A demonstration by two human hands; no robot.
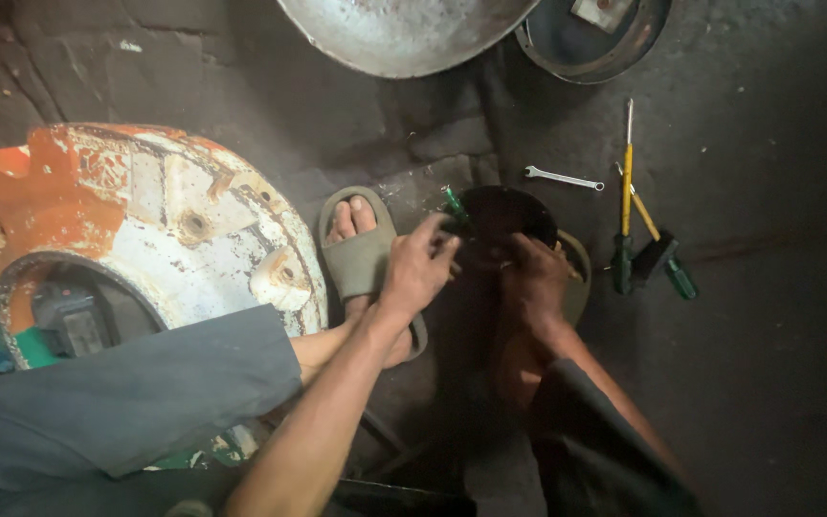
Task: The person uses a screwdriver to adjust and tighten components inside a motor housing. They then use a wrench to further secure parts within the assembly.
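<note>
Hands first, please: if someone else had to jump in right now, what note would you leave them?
Left hand: shut on a green-handled tool, its tip at the round dark part.
Right hand: resting on the near side of that part, steadying it; whether it grips anything is too dark to tell.
The part sits on the floor between the sandalled feet.
Nearby on the floor: a small spanner and two screwdrivers to the right, a worn orange-and-white metal cover to the left.
Done or left: cannot tell; the part's inside is in shadow.
</note>
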